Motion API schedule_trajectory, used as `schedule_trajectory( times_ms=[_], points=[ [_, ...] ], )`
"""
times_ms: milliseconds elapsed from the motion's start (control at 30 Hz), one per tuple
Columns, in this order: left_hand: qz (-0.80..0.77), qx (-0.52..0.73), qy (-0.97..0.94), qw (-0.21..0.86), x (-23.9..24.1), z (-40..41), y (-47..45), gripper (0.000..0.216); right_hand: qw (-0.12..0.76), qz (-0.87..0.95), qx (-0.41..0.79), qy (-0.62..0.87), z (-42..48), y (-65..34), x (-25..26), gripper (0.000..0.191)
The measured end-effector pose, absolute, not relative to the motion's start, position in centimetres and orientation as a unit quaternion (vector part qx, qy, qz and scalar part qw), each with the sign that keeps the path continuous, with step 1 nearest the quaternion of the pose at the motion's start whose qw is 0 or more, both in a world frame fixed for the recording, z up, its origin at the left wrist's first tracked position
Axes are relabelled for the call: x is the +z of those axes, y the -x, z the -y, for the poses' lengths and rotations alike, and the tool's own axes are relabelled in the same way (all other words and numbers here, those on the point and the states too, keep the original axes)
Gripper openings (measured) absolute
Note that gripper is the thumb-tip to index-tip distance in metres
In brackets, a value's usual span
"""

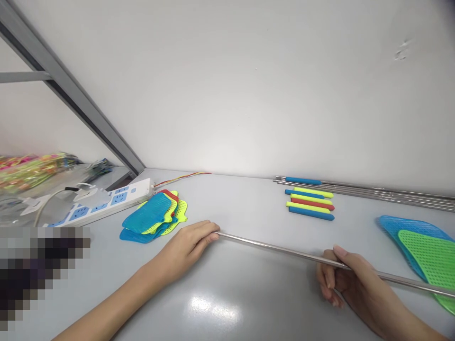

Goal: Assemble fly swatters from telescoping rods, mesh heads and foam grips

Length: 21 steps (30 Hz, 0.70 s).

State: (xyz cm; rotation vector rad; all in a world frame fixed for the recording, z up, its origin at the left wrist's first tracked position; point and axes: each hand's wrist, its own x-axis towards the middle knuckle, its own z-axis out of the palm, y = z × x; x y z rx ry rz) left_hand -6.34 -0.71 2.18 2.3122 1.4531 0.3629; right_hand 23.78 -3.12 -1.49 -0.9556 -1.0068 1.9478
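A thin metal rod point(277, 247) runs slantwise over the table, its right end passing out of the picture. My left hand point(192, 241) is closed in a pinch around the rod's left end, with the tip hidden by the fingers. Farther right, my right hand point(359, 284) grips the same rod between thumb and curled fingers. To the left of my left hand lies a stack of blue, yellow and red perforated fly swatter heads point(151, 215). Beyond my right hand is a short row of blue, yellow and red plastic sleeves point(311, 204).
More metal rods point(377, 192) lie along the wall, one with a blue sleeve point(303, 181). Larger green point(430, 260) and blue point(408, 227) perforated pieces lie at right. A white power strip point(135, 192) with plugs and cables stands left, near bagged colourful items point(39, 170) and a metal frame point(81, 99).
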Motion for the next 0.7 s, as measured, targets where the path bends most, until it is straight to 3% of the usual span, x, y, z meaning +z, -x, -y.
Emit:
schedule_trajectory(
  times_ms=[333, 700],
  points=[
    [-0.498, 0.095, -0.837, 0.206, 2.7, 0.8, 7.1, 0.025, 0.284, 0.481, 0.742, 0.37, 3.2, -23.6, -0.2, 0.046],
    [-0.504, 0.093, -0.829, 0.223, 2.3, 1.4, 6.0, 0.027, 0.285, 0.488, 0.738, 0.37, 3.3, -23.7, 0.3, 0.046]
  ],
)
